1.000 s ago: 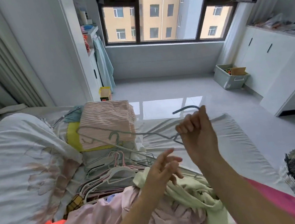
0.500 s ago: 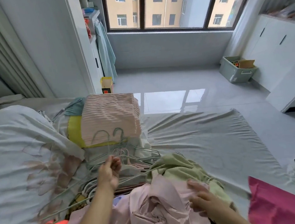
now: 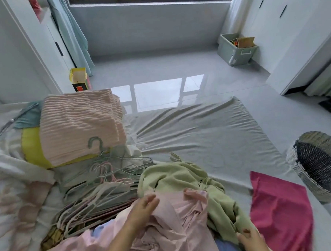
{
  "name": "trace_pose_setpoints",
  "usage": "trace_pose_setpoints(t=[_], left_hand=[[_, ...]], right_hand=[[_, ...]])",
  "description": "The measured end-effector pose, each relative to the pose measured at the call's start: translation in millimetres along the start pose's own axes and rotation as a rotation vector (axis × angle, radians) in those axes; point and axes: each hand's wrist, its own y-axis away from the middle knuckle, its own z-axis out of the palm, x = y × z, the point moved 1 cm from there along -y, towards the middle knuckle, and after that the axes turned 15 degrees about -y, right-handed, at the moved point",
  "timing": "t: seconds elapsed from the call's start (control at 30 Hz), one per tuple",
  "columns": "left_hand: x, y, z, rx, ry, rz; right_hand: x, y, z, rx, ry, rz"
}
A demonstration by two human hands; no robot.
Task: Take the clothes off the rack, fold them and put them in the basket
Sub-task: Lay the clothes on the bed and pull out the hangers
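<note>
A heap of loose clothes lies on the bed in front of me. On top is a crumpled pale pink garment (image 3: pixel 168 224); a light green one (image 3: pixel 174 176) lies behind and to its right. My left hand (image 3: pixel 143 206) pinches the upper edge of the pink garment. My right hand (image 3: pixel 251 239) rests low on the heap where the green cloth meets a blue piece; its grip is unclear. A magenta garment (image 3: pixel 280 209) lies flat to the right. The woven basket (image 3: pixel 302 164) stands on the floor beside the bed, at right.
A pile of empty hangers (image 3: pixel 105 181) lies left of the heap. Behind it sits a folded stack with a pink ribbed blanket (image 3: pixel 77 124) on top. A white quilt (image 3: pixel 10 177) fills the left. Grey sheet (image 3: pixel 200 130) stretches ahead. A green storage box (image 3: pixel 236 50) stands by the far cabinets.
The hanger my right hand held a second ago now lies on the hanger pile. Both hands have dropped onto the clothes heap, the left taking the pink garment. The view tilted down.
</note>
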Motion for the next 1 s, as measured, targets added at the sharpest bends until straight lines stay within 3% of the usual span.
trace_pose_setpoints(t=[0.07,0.13,0.23,0.33,0.37,0.47,0.57,0.63,0.7,0.77,0.87,0.93,1.0], left_hand=[[1,3,26,-0.026,-0.405,0.071],[-4,8,37,0.048,-0.798,0.093],[-26,9,50,0.014,-1.018,0.028],[-37,3,55,-0.001,-1.116,-0.059],[-37,1,57,-0.015,-1.12,-0.09],[-33,-5,61,0.03,-1.031,-0.212],[-15,-14,57,0.105,-0.878,-0.314],[8,-25,59,0.167,-0.854,-0.219],[46,-36,72,0.223,-0.628,-0.061],[90,-44,101,0.162,-0.353,0.017],[130,-58,168,-0.091,-0.21,-0.096],[131,-58,213,-0.146,-0.187,-0.172],[124,-50,244,-0.166,-0.223,-0.196]], right_hand=[[-11,-8,0,0.083,0.075,-0.011],[-14,-29,2,0.116,0.073,-0.037],[-12,-50,3,0.154,-0.065,0.044],[-2,-70,8,0.083,-0.314,0.234],[-6,-69,7,0.01,-0.351,0.307],[-18,-77,-1,-0.211,-0.479,0.297],[-38,-77,-35,-0.331,-0.693,0.138],[-49,-72,-70,-0.483,-0.797,0.057],[-49,-67,-105,-0.647,-0.856,0.018],[-45,-59,-131,-0.768,-0.944,0.044],[-35,-61,-139,-0.785,-1.001,0.1],[-26,-65,-129,-0.758,-0.894,0.161],[-8,-70,-118,-0.67,-1.042,0.365]])
